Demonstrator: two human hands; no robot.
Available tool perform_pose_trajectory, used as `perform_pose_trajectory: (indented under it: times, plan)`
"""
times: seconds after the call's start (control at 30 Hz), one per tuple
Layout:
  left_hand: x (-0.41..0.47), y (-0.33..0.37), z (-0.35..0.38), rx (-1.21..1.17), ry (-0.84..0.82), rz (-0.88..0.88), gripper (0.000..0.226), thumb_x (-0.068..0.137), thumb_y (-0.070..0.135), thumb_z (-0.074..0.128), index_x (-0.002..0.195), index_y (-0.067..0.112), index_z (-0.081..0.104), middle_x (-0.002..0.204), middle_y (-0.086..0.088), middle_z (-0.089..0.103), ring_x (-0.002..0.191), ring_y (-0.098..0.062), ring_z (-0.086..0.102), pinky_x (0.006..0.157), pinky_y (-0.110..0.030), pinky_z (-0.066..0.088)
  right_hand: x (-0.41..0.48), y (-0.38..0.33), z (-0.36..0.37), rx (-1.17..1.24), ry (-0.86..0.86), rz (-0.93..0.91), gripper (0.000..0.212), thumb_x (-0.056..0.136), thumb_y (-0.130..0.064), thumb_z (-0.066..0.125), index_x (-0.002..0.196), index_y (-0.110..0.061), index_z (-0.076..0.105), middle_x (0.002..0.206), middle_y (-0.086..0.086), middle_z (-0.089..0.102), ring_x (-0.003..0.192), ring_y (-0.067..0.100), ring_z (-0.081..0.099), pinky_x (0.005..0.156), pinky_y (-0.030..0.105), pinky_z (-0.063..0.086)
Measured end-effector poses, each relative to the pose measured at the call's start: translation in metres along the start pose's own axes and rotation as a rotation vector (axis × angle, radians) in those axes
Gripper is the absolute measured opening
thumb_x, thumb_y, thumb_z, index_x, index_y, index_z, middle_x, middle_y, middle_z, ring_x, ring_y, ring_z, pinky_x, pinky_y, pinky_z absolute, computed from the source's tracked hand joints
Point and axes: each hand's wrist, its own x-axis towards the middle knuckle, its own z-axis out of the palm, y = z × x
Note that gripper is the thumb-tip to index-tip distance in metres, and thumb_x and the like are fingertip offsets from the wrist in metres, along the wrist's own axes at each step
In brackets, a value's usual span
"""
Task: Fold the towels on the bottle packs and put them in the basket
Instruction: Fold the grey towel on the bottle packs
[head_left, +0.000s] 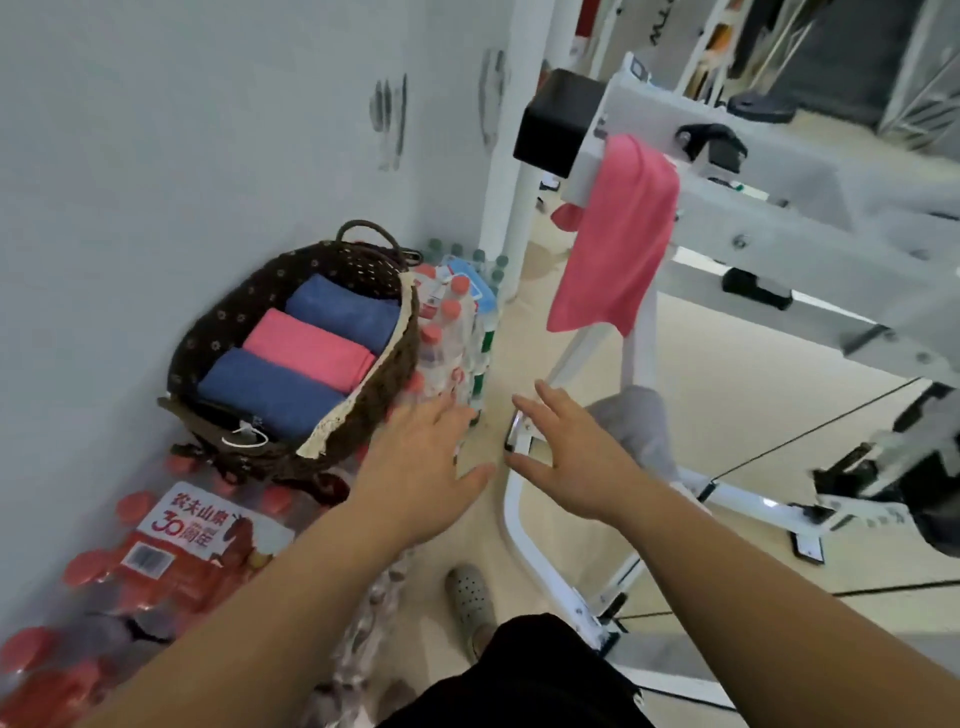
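Empty, fingers spread: L hand (415, 467), R hand (571, 457). Pink cloth towel (613, 239) hangs upper right, axis vert.; R hand nearer.

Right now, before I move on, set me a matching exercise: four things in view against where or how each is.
Things:
1 unfolded pink towel
2 folded pink towel
3 basket
4 left hand

Places or states:
A on the bottle packs
B fingers spread, holding nothing
C draped over the white machine frame
D between two blue towels

Pairs: 1-C, 2-D, 3-A, 4-B.
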Motion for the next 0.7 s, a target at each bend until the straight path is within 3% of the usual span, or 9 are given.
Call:
perform_pose_trajectory:
  times: [0.1, 0.33, 0.47, 0.57, 0.63, 0.7]
  plan:
    - [0.008, 0.019, 0.027, -0.001, -0.160, 0.036, 0.068, 0.088, 0.059, 0.054, 0.146, 0.026, 0.039, 0.148, -0.001, 0.040, 0.135, -0.025, 0.036, 0.112, -0.040, 0.032, -0.036, 0.041, 0.006, -0.062, -0.017, 0.158, 0.077, 0.093, -0.058, 0.054, 0.157, -0.034, 0.017, 0.167, 0.004, 0.004, 0.153, 0.026, 0.006, 0.123, 0.043, 0.016]
    - [0.030, 0.069, 0.076, -0.004, -0.351, 0.086, 0.069, 0.091, 0.059, 0.052, 0.150, 0.028, 0.033, 0.153, 0.003, 0.035, 0.140, -0.021, 0.032, 0.114, -0.038, 0.031, -0.089, 0.127, 0.018, -0.127, 0.020, 0.355, 0.088, 0.094, -0.058, 0.052, 0.159, -0.023, 0.004, 0.167, 0.005, -0.002, 0.153, 0.027, 0.003, 0.122, 0.040, 0.014]
    - [0.054, 0.095, 0.113, -0.030, -0.417, 0.087, 0.070, 0.090, 0.059, 0.053, 0.150, 0.029, 0.031, 0.149, 0.002, 0.041, 0.135, -0.024, 0.038, 0.107, -0.038, 0.038, -0.094, 0.168, 0.024, -0.089, 0.053, 0.315, 0.088, 0.095, -0.051, 0.054, 0.159, -0.025, 0.000, 0.167, -0.001, -0.005, 0.153, 0.023, 0.004, 0.122, 0.039, 0.018]
    - [0.071, 0.117, 0.138, -0.103, -0.478, 0.070, 0.080, 0.090, 0.057, 0.057, 0.155, 0.029, 0.019, 0.154, 0.003, 0.035, 0.139, -0.024, 0.035, 0.108, -0.038, 0.038, -0.089, 0.183, 0.034, -0.039, 0.047, 0.229, 0.083, 0.099, -0.045, 0.049, 0.158, -0.027, -0.005, 0.164, -0.010, -0.011, 0.153, 0.020, 0.005, 0.120, 0.041, 0.025]
    - [0.080, 0.132, 0.154, -0.118, -0.474, 0.059, 0.083, 0.091, 0.054, 0.059, 0.156, 0.025, 0.016, 0.158, 0.001, 0.030, 0.140, -0.023, 0.035, 0.109, -0.037, 0.038, -0.087, 0.186, 0.043, -0.035, 0.098, 0.207, 0.074, 0.101, -0.042, 0.042, 0.159, -0.027, -0.002, 0.165, -0.011, -0.003, 0.152, 0.019, 0.018, 0.113, 0.038, 0.036]
    - [0.088, 0.146, 0.167, -0.175, -0.405, 0.026, 0.073, 0.091, 0.045, 0.063, 0.150, 0.018, 0.029, 0.149, -0.004, 0.043, 0.131, -0.023, 0.046, 0.104, -0.038, 0.043, -0.087, 0.185, 0.048, -0.031, 0.205, 0.212, 0.066, 0.100, -0.045, 0.036, 0.159, -0.023, 0.015, 0.164, -0.005, 0.020, 0.140, 0.022, 0.042, 0.098, 0.037, 0.048]
